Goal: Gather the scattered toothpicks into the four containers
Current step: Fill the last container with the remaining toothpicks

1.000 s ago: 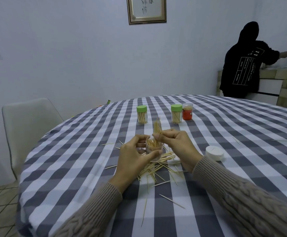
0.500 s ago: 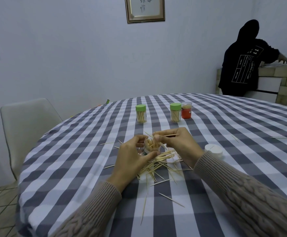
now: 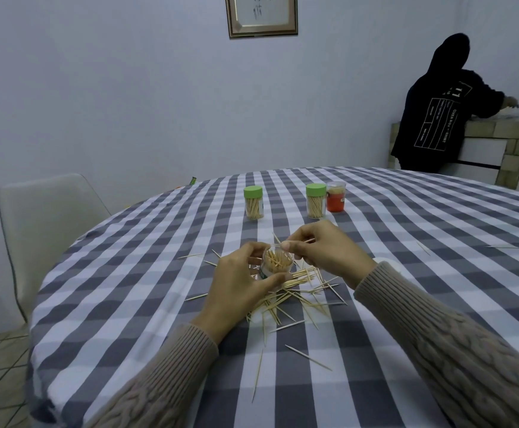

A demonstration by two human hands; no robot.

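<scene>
Open container (image 3: 277, 263) in left hand (image 3: 239, 285), apparently tilted; right hand (image 3: 323, 251) just beside.

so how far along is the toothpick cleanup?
Done: two green-lidded jars and a red-labelled jar stand filled at the back. In hand: left hand holds the open jar, nearly full; right hand pinches a few toothpicks above it. Left: the loose pile plus strays.

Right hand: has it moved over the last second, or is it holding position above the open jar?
Yes. The right hand has dropped from holding a bundle upright over the open jar and shifted slightly right, judged against the green-lidded jars; it now pinches a toothpick.
</scene>
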